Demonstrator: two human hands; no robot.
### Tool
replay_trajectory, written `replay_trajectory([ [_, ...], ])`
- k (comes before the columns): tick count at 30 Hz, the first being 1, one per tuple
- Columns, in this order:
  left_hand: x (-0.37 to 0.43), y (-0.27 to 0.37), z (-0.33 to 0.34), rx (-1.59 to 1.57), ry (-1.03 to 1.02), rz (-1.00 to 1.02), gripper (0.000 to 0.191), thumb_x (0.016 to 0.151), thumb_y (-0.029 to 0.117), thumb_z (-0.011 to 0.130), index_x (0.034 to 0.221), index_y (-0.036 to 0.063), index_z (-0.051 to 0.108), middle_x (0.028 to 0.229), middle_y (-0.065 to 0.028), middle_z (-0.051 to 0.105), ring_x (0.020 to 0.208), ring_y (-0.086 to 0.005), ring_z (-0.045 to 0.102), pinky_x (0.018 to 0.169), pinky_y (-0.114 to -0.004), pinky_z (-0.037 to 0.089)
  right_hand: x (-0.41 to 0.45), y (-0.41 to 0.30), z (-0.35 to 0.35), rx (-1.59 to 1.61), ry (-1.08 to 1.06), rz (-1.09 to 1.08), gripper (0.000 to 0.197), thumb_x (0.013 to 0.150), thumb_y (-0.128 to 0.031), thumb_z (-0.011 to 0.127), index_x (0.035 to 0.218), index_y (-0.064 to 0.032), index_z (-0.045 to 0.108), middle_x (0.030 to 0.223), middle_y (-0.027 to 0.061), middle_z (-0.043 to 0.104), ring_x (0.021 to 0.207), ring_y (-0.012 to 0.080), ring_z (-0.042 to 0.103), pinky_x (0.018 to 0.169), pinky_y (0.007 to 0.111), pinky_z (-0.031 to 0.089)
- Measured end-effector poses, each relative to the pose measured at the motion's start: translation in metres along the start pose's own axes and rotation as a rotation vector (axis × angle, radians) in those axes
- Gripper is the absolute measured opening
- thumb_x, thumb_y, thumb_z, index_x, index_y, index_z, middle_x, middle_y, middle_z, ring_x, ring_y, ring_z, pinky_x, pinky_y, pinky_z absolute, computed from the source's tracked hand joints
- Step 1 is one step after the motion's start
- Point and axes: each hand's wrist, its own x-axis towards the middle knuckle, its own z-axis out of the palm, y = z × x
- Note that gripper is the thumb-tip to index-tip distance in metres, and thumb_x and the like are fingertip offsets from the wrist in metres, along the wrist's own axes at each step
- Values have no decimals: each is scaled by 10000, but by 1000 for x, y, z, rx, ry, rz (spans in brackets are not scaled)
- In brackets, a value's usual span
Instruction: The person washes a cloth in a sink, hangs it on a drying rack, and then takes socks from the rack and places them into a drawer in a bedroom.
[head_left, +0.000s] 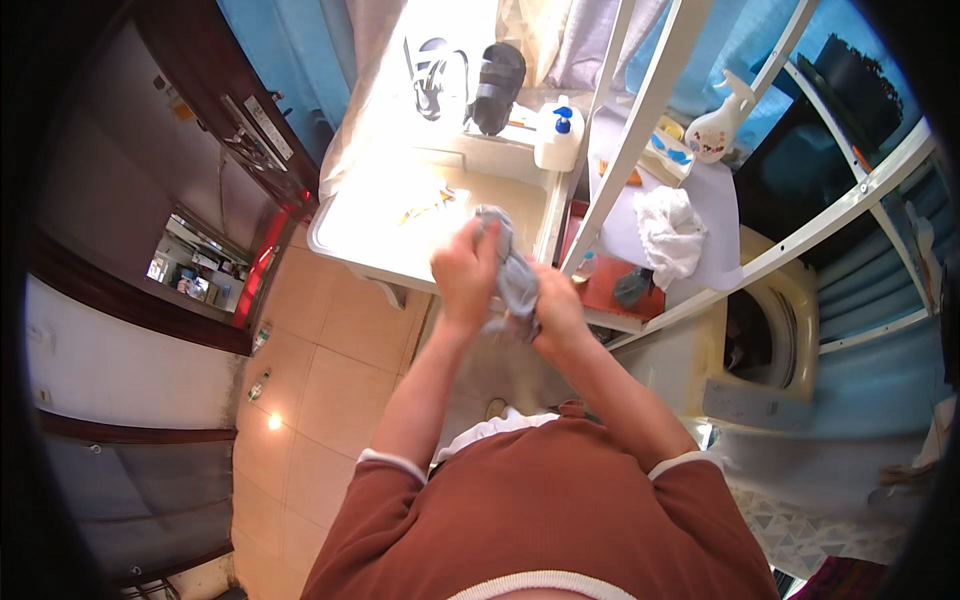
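Observation:
A grey cloth (516, 277) is bunched and twisted between my two hands, over the near edge of a white sink (517, 199). My left hand (466, 274) is closed around its upper left part. On the lower right part of the cloth, my right hand (556, 304) has a grip. Bright sunlight washes out much of the basin, where a small thing with orange marks (431, 206) lies and cannot be made out. Behind the basin stand a white pump bottle (557, 139) with a blue top and dark sandals (498, 86).
Right of the sink, a white rack post (637, 124) rises beside a shelf with a white cloth (671, 232), a spray bottle (716, 127) and a soap box (667, 157). A washing machine (806, 315) stands beyond. Two plastic bottles (259, 386) lie on the tiled floor at left.

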Motion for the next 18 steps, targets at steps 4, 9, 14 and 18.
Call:
replay_trajectory([
  [4,-27,19,8,32,-161,548,83,792,159,591,822,83,603,681,-150,592,592,-321,592,517,-394,463,42,1,-40,16,-206,-150,244,931,-251,442,856,-67,583,701,17,548,575,111,527,498,260,427],
  [9,-22,-7,4,120,-122,339,104,796,187,616,793,83,610,679,-154,609,547,-321,590,476,-394,460,-4,-4,24,81,171,-78,269,924,-240,387,779,-77,545,697,15,540,568,106,502,471,263,396],
  [14,-55,21,19,-49,-251,610,141,706,155,634,816,82,584,752,-128,598,673,-319,614,556,-391,486,33,-3,-63,209,-253,-84,218,933,-221,441,760,-129,538,697,0,560,558,109,531,484,274,439],
  [18,-29,-7,10,51,-219,291,109,781,146,612,791,37,607,729,-183,614,598,-359,598,527,-399,473,1,10,-3,68,151,-133,207,927,-220,432,811,-117,569,714,-14,571,581,100,522,505,261,430],
])
